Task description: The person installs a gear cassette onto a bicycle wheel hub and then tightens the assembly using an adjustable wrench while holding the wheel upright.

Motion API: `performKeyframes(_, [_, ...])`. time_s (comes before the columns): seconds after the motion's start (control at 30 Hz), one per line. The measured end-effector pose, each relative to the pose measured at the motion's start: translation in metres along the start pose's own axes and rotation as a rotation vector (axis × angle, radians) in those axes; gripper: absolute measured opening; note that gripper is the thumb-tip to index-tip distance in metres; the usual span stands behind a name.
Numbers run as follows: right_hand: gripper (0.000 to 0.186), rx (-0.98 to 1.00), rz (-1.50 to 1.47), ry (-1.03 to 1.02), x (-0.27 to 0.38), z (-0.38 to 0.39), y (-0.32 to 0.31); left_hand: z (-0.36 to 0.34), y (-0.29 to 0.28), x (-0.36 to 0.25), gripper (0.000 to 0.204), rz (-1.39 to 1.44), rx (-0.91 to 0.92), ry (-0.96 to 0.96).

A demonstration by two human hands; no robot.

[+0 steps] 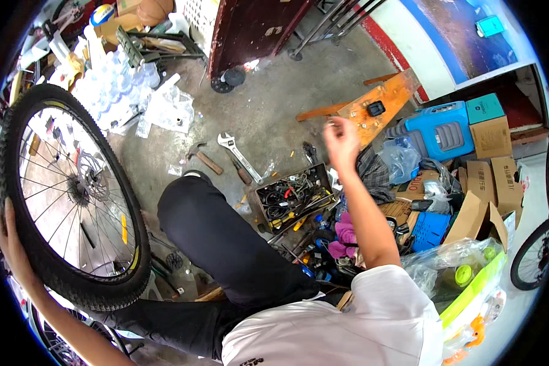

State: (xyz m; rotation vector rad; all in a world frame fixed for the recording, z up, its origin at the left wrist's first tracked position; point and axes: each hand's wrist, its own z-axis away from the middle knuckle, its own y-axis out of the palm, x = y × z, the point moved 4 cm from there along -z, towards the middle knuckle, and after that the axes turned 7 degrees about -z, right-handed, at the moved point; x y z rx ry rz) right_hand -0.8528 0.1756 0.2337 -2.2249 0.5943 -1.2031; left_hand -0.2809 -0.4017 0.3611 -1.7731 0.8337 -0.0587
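A bicycle wheel (141,268) with a knobbly black tyre, spokes and a disc rotor (93,177) stands tilted at my left, against my leg. My left hand (12,241) holds its outer edge, with the fingers along the tyre. My right hand (341,143) is raised beside a wooden bench (384,105), fingers curled together. Whatever they pinch, if anything, is too small and blurred to make out. On the bench sit a small black square item (376,108) and several tiny parts.
A toolbox (294,198) full of tools lies ahead of my knee. Near it are an adjustable wrench (240,158) and a hammer (206,160). A blue plastic case (436,131) and cardboard boxes (483,183) crowd the right; plastic bags (168,113) lie at far left.
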Motion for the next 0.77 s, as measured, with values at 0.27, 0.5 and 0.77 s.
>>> performKeyframes(0.27, [0.032, -0.189, 0.392, 0.267, -0.114, -0.038, -0.059, 0.015, 0.004, -0.034, 0.079, 0.072, -0.087, -0.178])
performKeyframes(0.5, [0.049, 0.017, 0.453, 0.307, -0.145, -0.042, -0.030, 0.042, -0.017, -0.056, 0.054, 0.144, -0.248, -0.223])
performKeyframes(0.77, [0.033, 0.030, 0.178, -0.074, -0.091, 0.000, 0.014, 0.070, -0.022, -0.105, 0.072, 0.145, -0.093, -0.255])
